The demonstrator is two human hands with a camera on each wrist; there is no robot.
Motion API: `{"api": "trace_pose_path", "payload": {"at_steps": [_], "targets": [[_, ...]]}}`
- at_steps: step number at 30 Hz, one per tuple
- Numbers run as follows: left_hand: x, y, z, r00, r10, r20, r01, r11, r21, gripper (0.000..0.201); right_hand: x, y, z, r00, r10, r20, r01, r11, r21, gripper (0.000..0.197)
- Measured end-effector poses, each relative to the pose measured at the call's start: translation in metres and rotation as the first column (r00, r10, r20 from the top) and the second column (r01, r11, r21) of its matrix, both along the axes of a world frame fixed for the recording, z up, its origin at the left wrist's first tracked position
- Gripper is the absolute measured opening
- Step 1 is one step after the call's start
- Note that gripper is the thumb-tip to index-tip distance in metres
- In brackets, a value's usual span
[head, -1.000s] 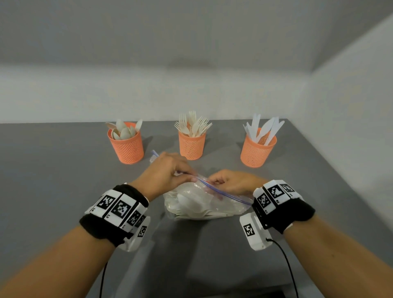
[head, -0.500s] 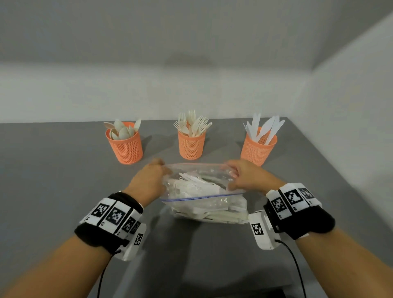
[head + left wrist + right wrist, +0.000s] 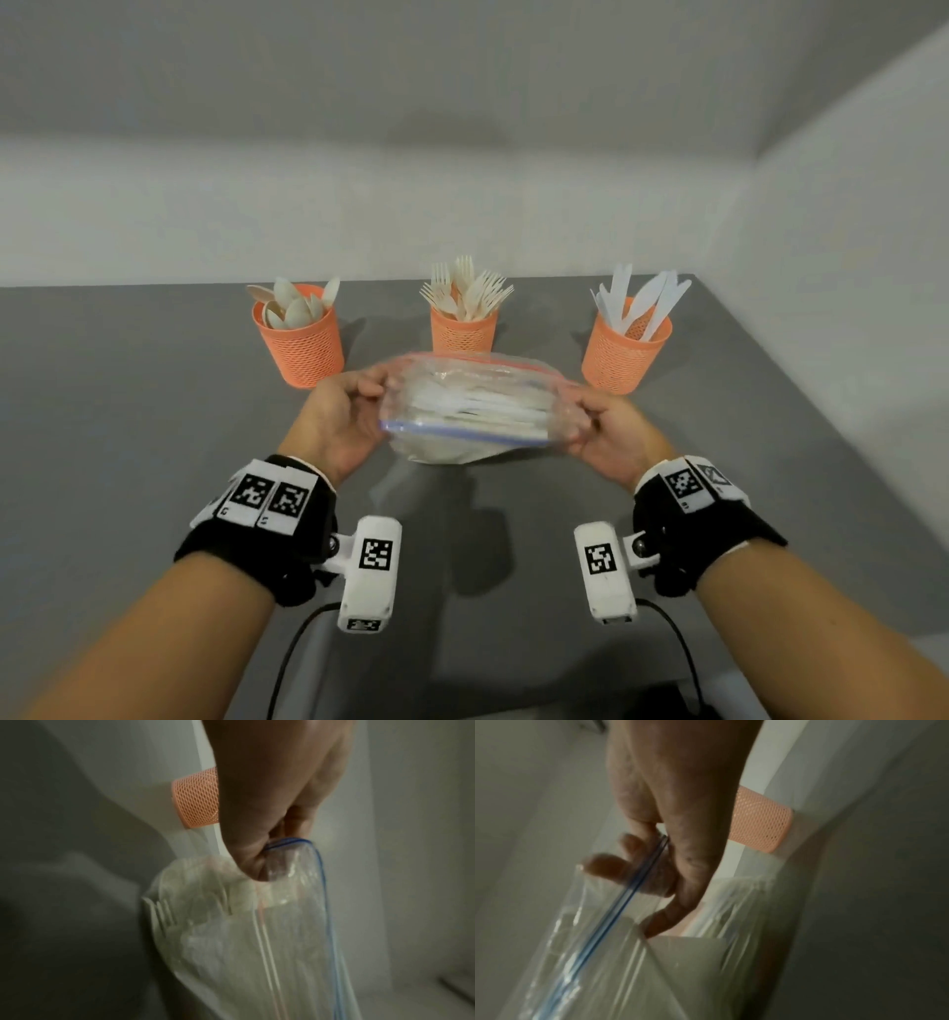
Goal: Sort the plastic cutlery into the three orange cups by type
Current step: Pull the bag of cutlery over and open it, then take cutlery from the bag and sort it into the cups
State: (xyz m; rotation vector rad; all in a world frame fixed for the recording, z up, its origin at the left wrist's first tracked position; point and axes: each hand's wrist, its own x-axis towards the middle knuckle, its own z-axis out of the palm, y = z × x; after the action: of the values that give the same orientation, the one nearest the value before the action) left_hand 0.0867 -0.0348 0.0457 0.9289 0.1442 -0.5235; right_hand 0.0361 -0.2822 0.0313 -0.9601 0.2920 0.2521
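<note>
A clear zip bag (image 3: 470, 411) full of white plastic cutlery hangs above the grey table (image 3: 128, 437), its mouth pulled wide toward me. My left hand (image 3: 354, 411) pinches the bag's left end (image 3: 282, 866) and my right hand (image 3: 601, 429) pinches its right end (image 3: 639, 882). Behind the bag stand three orange mesh cups: the left cup (image 3: 303, 342) holds spoons, the middle cup (image 3: 463, 331) forks, the right cup (image 3: 624, 349) knives. Fork tines (image 3: 164, 912) show through the plastic.
A white wall (image 3: 847, 257) runs along the table's right side and another along the back. Wrist cameras with cables hang under both forearms. The table's near edge lies just under my arms.
Both hands have pulled the zip apart and lifted the bag off the table, spreading it wider and tipping its mouth toward me.
</note>
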Motion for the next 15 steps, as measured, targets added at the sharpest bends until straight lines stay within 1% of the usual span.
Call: {"api": "trace_pose_path", "payload": {"at_steps": [1, 2, 3, 4, 5, 6, 7, 8, 9, 10, 11, 12, 13, 14, 15], "targets": [[-0.004, -0.001, -0.005, 1.0, -0.021, -0.006, 0.021, 0.996, 0.087, 0.042, -0.003, 0.005, -0.002, 0.997, 0.024, -0.069, -0.031, 0.995, -0.1, 0.022], [-0.007, -0.001, -0.012, 0.998, -0.05, 0.039, 0.038, 0.964, 0.262, 0.04, -0.004, 0.008, -0.006, 0.99, 0.023, -0.141, -0.055, 0.972, -0.228, 0.015], [-0.01, -0.001, -0.02, 0.988, -0.096, 0.124, 0.028, 0.886, 0.464, 0.042, -0.006, 0.012, -0.006, 0.982, 0.013, -0.187, -0.079, 0.934, -0.348, 0.01], [-0.013, -0.002, -0.028, 0.959, -0.168, 0.228, -0.014, 0.776, 0.63, 0.053, -0.005, 0.015, -0.007, 0.981, -0.004, -0.193, -0.088, 0.88, -0.466, 0.007], [-0.015, -0.002, -0.034, 0.915, -0.247, 0.318, -0.073, 0.676, 0.733, 0.068, -0.003, 0.017, -0.007, 0.988, -0.022, -0.152, -0.075, 0.795, -0.601, 0.007], [-0.015, -0.002, -0.037, 0.873, -0.31, 0.377, -0.13, 0.597, 0.792, 0.081, -0.001, 0.019, -0.005, 0.997, -0.036, -0.062, -0.023, 0.654, -0.756, 0.011], [-0.015, -0.001, -0.036, 0.838, -0.35, 0.418, -0.186, 0.537, 0.823, 0.09, 0.001, 0.021, 0.0, 0.995, -0.044, 0.086, 0.096, 0.49, -0.866, 0.02], [-0.013, -0.001, -0.035, 0.811, -0.374, 0.45, -0.235, 0.496, 0.836, 0.098, 0.004, 0.024, 0.006, 0.962, -0.026, 0.272, 0.263, 0.359, -0.896, 0.031], [-0.011, -0.002, -0.032, 0.786, -0.394, 0.476, -0.268, 0.477, 0.837, 0.104, 0.003, 0.03, 0.017, 0.895, 0.028, 0.446, 0.419, 0.299, -0.858, 0.036], [-0.011, -0.004, -0.028, 0.77, -0.411, 0.488, -0.28, 0.469, 0.838, 0.108, 0.003, 0.038, 0.027, 0.827, 0.115, 0.55, 0.497, 0.305, -0.812, 0.034], [-0.011, -0.006, -0.024, 0.758, -0.428, 0.493, -0.283, 0.465, 0.839, 0.11, 0.003, 0.049, 0.035, 0.781, 0.232, 0.579, 0.491, 0.344, -0.8, 0.029], [-0.011, -0.008, -0.021, 0.747, -0.443, 0.496, -0.286, 0.46, 0.841, 0.111, 0.004, 0.057, 0.037, 0.764, 0.354, 0.539, 0.424, 0.354, -0.834, 0.024], [-0.011, -0.011, -0.018, 0.735, -0.456, 0.502, -0.29, 0.458, 0.84, 0.11, 0.007, 0.064, 0.037, 0.775, 0.467, 0.426, 0.316, 0.297, -0.901, 0.023], [-0.012, -0.011, -0.016, 0.724, -0.462, 0.512, -0.298, 0.46, 0.837, 0.108, 0.011, 0.069, 0.031, 0.8, 0.549, 0.244, 0.203, 0.135, -0.97, 0.027], [-0.011, -0.011, -0.015, 0.714, -0.468, 0.521, -0.305, 0.462, 0.833, 0.106, 0.017, 0.07, 0.024, 0.825, 0.564, 0.046, 0.094, -0.056, -0.994, 0.035]]}}
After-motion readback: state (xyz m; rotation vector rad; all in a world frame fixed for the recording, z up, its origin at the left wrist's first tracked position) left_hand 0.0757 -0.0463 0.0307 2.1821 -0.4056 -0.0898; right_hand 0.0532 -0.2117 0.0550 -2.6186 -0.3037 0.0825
